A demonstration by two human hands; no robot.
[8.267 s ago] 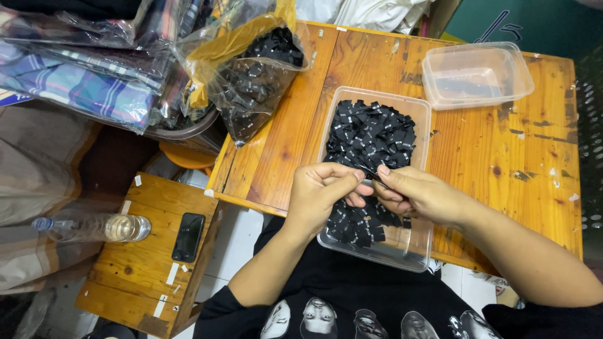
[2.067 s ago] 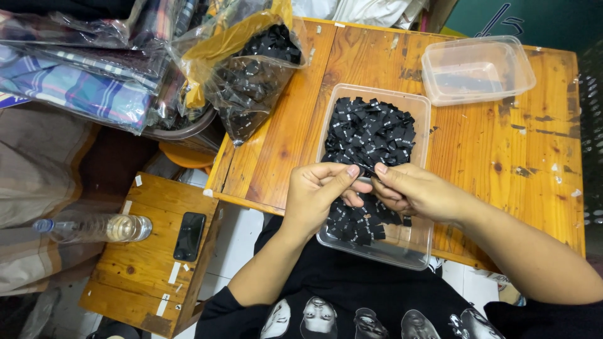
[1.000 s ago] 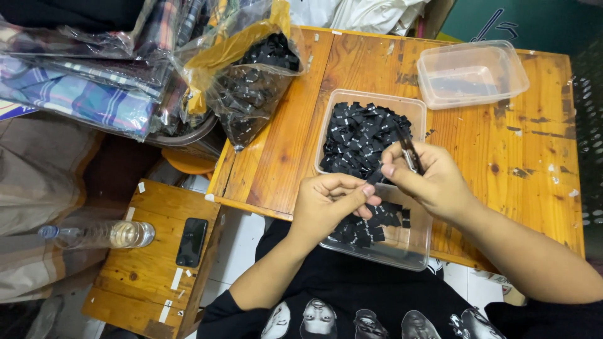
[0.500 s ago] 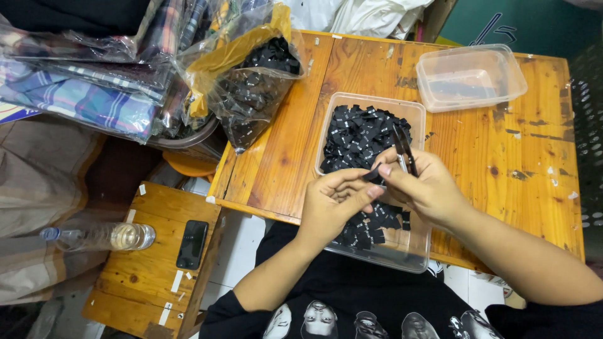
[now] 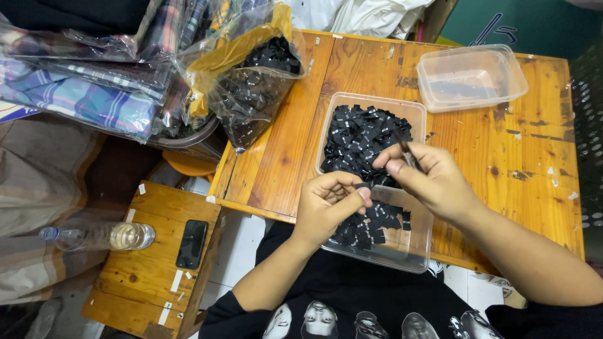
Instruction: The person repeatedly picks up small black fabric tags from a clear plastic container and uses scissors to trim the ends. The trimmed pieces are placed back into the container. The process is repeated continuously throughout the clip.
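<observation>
Both hands meet above the middle of a clear rectangular container [image 5: 411, 254] that sits at the near edge of the wooden tabletop [image 5: 521, 157], its long axis running from the near edge toward the far one. The left hand [image 5: 326, 207] is curled, thumb and forefinger pinching one small black label [image 5: 362, 186] just over the container. The right hand [image 5: 430, 179], touching or nearly touching the left at the fingertips, grips a thin dark tool [image 5: 403, 148] that slants up toward the far edge; what kind of tool it is cannot be told. The pile of black labels [image 5: 361, 135] lies directly beneath and just beyond both hands, thickest at the container's far end. An empty clear tub [image 5: 471, 76] stands near the far right corner, and a plastic bag of more labels [image 5: 254, 81] overhangs the far left edge.
</observation>
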